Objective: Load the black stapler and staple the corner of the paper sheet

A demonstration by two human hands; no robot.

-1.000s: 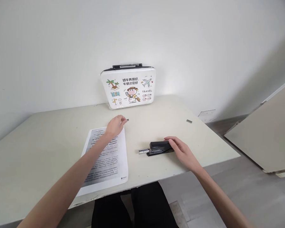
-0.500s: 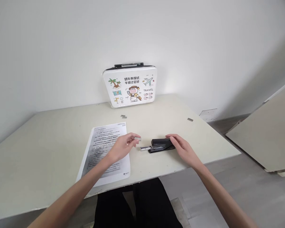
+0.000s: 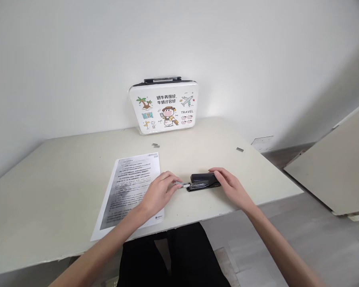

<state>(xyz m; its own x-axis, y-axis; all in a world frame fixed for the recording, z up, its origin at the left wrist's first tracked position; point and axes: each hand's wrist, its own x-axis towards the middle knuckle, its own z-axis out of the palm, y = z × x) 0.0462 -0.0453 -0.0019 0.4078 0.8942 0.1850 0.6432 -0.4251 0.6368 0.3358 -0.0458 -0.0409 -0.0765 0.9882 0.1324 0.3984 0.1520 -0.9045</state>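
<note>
Your right hand (image 3: 231,187) grips the black stapler (image 3: 201,178) by its rear, near the surface's (image 3: 265,175) front edge, probably bracing it. Your left hand (image 3: 161,190) pinches what looks like a staple strip (image 3: 178,183) at the protruding metal tray (image 3: 187,185), likely for fine control.

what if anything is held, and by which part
The right hand holds the black stapler by its rear end. The left hand is at the tip of the protruding metal tray; what, if anything, it grips cannot be told.
</note>
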